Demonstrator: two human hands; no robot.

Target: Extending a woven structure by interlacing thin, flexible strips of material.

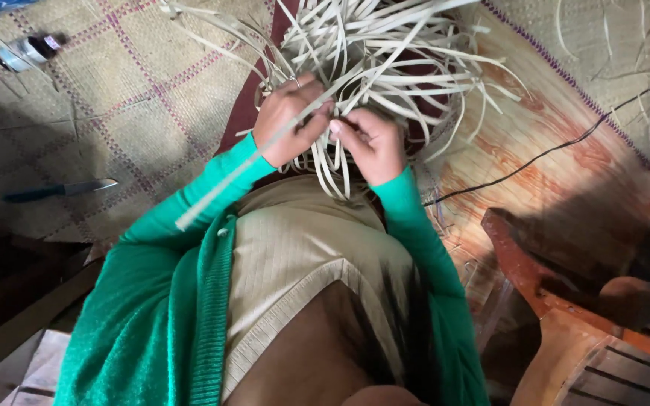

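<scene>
Left hand (289, 120) closed on a pale cane strip (242, 169), right hand (370, 143) pinching strips of the half-woven basket (385, 60) at twelve o'clock, nothing visible inside it, knife (62, 189) at nine o'clock on the woven mat (114, 98).

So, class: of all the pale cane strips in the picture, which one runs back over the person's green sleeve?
The long strip gripped by the left hand; it slants down across the left sleeve, while the others fan outward.

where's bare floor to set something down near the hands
Free mat lies between the knife, the tape roll and the left hand. Another patch sits between the black cable and the wooden chair. Ahead of the right hand the strips crowd everything.
</scene>
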